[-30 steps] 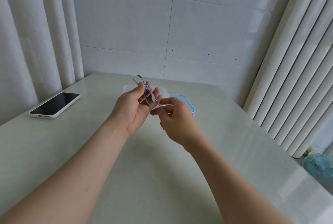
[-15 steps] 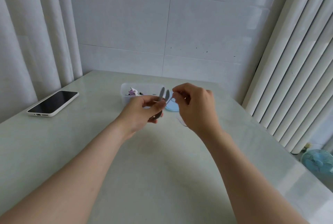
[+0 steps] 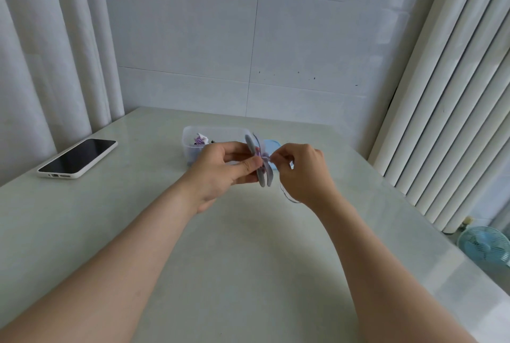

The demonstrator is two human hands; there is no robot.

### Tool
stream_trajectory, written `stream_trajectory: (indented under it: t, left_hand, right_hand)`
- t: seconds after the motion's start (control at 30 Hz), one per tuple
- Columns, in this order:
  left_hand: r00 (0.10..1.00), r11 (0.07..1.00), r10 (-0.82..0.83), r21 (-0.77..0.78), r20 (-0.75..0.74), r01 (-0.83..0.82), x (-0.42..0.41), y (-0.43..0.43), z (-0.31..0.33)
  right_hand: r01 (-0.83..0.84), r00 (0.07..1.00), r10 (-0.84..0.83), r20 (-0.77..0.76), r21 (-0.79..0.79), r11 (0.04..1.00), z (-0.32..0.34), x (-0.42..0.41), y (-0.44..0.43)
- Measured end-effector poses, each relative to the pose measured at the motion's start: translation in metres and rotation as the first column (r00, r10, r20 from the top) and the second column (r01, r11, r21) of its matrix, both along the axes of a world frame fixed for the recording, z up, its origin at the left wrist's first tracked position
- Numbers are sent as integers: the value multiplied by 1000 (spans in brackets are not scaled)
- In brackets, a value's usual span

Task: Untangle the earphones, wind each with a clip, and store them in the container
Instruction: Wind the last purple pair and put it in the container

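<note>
My left hand grips a grey winder clip held upright above the table, thumb and fingers pinching its middle. Purple earphone cable is wound round the clip's centre. My right hand pinches the cable just right of the clip, and a loose loop of cable hangs below that hand. Behind my hands stands a clear plastic container with a wound purple earphone inside. Its blue lid lies to the right, partly hidden by my hands.
A smartphone in a white case lies at the table's left edge. White curtains hang on both sides and a tiled wall stands behind. A small blue fan sits on the floor at the right.
Both hands have dropped slightly toward me. The right hand has come down beside the clip while still pinching the cable, and the clip now stands more upright with more cable around it.
</note>
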State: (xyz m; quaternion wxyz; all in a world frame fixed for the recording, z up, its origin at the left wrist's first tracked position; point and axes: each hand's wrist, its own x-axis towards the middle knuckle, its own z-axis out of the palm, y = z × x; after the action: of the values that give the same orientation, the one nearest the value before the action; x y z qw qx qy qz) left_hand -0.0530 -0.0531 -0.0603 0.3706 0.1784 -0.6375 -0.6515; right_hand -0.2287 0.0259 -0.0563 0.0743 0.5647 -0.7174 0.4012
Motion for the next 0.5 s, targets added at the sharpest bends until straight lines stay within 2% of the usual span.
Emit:
stream_trajectory:
  t: [0.1, 0.17, 0.23, 0.4, 0.5]
  left_hand:
    - [989, 990, 144, 7, 15, -144, 3, -3, 2]
    - [979, 979, 202, 25, 25, -202, 4, -5, 3]
    - [966, 965, 256, 57, 28, -257, 5, -6, 4]
    - [905, 906, 422, 20, 55, -423, 4, -12, -2]
    - [908, 913, 407, 1, 99, -409, 5, -15, -5]
  right_hand:
    - [-85, 996, 83, 18, 163, 983, 7, 12, 6]
    - [-192, 978, 166, 124, 236, 952, 12, 23, 11]
    - [-285, 941, 223, 253, 240, 928, 16, 30, 15]
    - [-432, 862, 298, 411, 285, 856, 25, 39, 24]
    - [-465, 772, 328, 545, 132, 875, 31, 42, 26]
